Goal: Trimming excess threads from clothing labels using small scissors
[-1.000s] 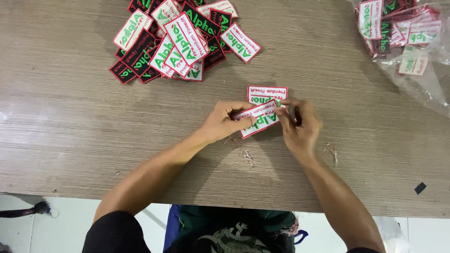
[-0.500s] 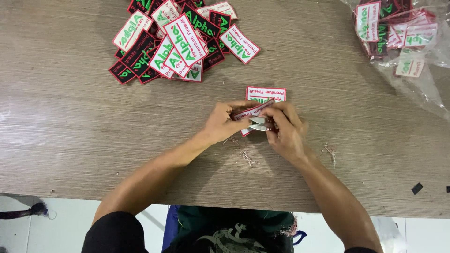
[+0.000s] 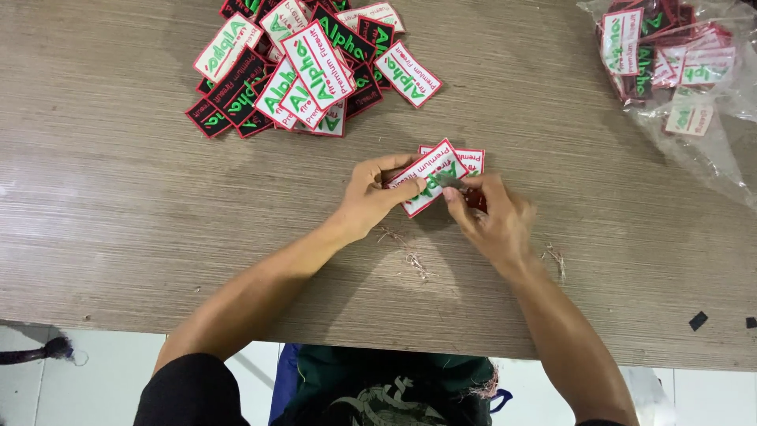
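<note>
My left hand [image 3: 372,193] holds a white rectangular patch [image 3: 428,175] with a red border and green lettering, tilted, just above the wooden table [image 3: 118,197]. My right hand [image 3: 490,219] pinches a small grey metal tool [image 3: 449,180] against the patch's right part. A second white patch [image 3: 471,158] lies flat on the table right behind the held one, partly covered by it.
A heap of white and black patches [image 3: 303,63] lies at the back centre-left. A clear plastic bag [image 3: 686,71] with more patches sits at the back right. Loose thread scraps [image 3: 410,256] lie near my wrists. Small black bits [image 3: 698,320] lie at the front right edge.
The held patch was turned edge-on half a second ago and now faces up again. Both hands have stayed at the same spot over the table.
</note>
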